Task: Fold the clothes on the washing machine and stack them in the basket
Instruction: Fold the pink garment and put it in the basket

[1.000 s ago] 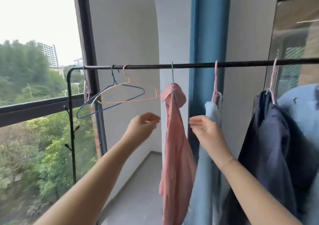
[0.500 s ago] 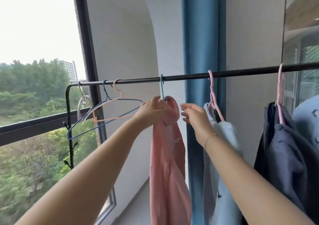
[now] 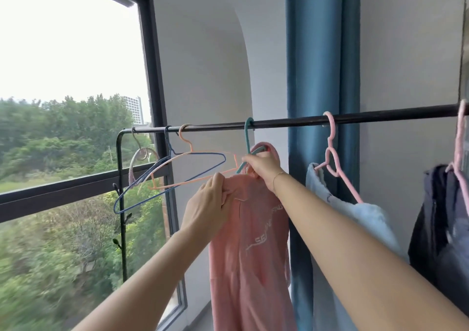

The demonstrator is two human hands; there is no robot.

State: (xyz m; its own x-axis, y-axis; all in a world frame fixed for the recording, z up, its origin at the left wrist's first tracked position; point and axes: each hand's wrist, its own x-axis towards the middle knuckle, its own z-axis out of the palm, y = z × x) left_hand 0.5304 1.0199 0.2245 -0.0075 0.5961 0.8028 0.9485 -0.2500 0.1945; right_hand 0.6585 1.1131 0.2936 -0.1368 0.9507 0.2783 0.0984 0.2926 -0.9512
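Our left hand is pinching the pink shirt. Our right hand is gripping its collar at the green hanger on the rail.

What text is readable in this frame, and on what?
"SE": white print low on the pink garment, start of a word, the rest blurred.
"NG": end of the same slanted print, higher right; the middle letters are too blurred to read.
Hangers, rail and other clothes: no text visible.

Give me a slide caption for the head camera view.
Both hands slip a pink garment off its teal hanger on the rail.
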